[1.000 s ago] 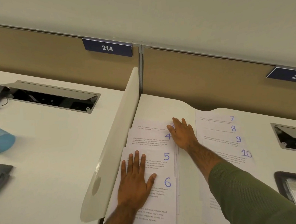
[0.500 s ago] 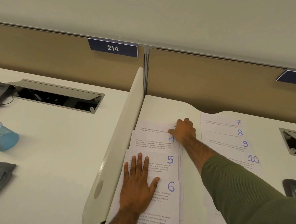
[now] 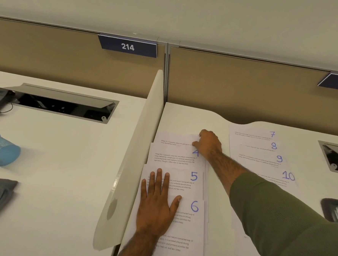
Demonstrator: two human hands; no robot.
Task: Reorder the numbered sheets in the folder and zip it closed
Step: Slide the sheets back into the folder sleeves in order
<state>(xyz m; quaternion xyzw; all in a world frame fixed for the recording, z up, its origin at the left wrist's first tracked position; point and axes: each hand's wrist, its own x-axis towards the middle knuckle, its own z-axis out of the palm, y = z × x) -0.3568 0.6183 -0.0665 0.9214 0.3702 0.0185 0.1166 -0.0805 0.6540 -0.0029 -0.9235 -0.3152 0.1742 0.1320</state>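
The right hand (image 3: 209, 145), flat a second earlier, had curled its grip onto the corner of the top sheet (image 3: 175, 140) near the far edge of the table (image 3: 219, 219). The left hand (image 3: 157, 203) stayed spread flat on sheet 5 (image 3: 187, 178) and sheet 6 (image 3: 194, 207). Gathering the column had probably begun.

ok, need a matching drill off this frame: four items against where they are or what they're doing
1 left hand
2 right hand
3 sheet 7
4 blue pen cup

a heads the right column of sheets
b far left, on the neighbouring desk
c flat across sheet 5 and sheet 6
d pinches the topmost sheet at its corner, above sheet 4

Pairs: 1-c, 2-d, 3-a, 4-b
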